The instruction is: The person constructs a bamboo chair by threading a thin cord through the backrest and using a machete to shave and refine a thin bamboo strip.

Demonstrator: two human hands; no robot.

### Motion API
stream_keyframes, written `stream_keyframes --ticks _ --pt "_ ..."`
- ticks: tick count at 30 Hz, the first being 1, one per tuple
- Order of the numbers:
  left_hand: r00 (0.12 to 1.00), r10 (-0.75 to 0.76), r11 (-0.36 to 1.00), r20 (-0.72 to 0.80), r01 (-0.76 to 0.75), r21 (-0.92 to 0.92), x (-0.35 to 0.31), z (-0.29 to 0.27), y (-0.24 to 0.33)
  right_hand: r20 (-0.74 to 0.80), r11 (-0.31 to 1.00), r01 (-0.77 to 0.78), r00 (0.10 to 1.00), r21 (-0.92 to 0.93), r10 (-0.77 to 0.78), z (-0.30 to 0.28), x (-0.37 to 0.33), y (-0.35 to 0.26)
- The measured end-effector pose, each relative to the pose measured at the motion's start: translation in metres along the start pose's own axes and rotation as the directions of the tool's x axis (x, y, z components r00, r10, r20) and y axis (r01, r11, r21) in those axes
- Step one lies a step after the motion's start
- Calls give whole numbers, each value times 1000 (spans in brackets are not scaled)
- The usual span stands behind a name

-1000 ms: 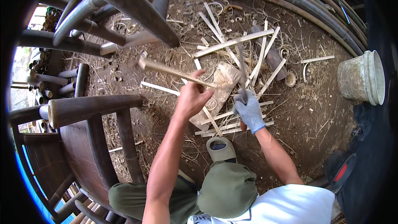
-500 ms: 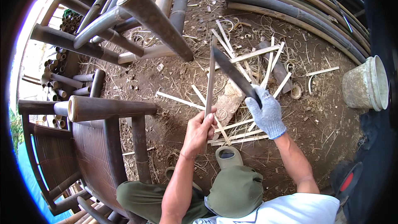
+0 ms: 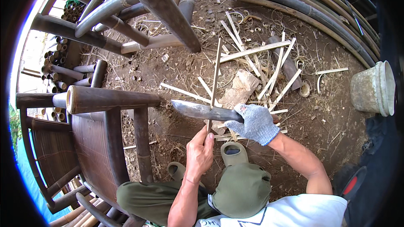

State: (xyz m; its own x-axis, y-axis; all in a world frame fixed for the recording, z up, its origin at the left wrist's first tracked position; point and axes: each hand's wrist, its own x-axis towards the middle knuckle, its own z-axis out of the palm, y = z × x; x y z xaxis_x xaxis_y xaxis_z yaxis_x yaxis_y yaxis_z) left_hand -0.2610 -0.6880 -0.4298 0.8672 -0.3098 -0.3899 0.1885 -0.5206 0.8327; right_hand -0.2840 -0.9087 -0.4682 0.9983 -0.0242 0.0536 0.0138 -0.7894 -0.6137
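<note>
My left hand (image 3: 200,153), bare, is closed round the lower end of a thin bamboo strip (image 3: 216,69), which stands up and away from me. In my gloved right hand (image 3: 255,122) is a machete (image 3: 191,109), its blade pointing left. The blade lies crosswise over the strip just above my left fingers; whether its edge cuts into the strip I cannot tell. Most of the handle is hidden by the grey glove. Beyond my hands, pale split bamboo strips (image 3: 256,51) lie scattered on the dirt around a flat tan block (image 3: 240,89).
A bamboo chair (image 3: 90,143) stands close on my left, with another bamboo frame (image 3: 164,12) beyond it. Long bamboo poles (image 3: 303,12) are stacked at the far right. A dirty white bucket (image 3: 366,90) stands right. A dark bamboo piece (image 3: 290,69) lies among shavings.
The machete has swung from pointing up and away to lying leftward across the strip. My right hand has moved down and left; my left hand and the strip have shifted slightly.
</note>
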Motion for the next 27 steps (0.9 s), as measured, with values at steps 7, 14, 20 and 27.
stream_keyframes --ticks 7,14,20,27 --pt "984 40 996 172 -52 67 -90 -33 -3 -97 794 -603 788 78 608 -51 29 133" --pt "978 -100 821 182 184 -540 -19 -11 24 -44 959 -223 971 177 234 -39 -7 12" --pt "972 -113 785 206 215 -581 3 6 42 -93 997 -26 995 69 32 -8 -28 -21" --pt "965 -86 816 248 211 -539 -44 3 29 -246 979 -191 948 66 202 -10 10 33"
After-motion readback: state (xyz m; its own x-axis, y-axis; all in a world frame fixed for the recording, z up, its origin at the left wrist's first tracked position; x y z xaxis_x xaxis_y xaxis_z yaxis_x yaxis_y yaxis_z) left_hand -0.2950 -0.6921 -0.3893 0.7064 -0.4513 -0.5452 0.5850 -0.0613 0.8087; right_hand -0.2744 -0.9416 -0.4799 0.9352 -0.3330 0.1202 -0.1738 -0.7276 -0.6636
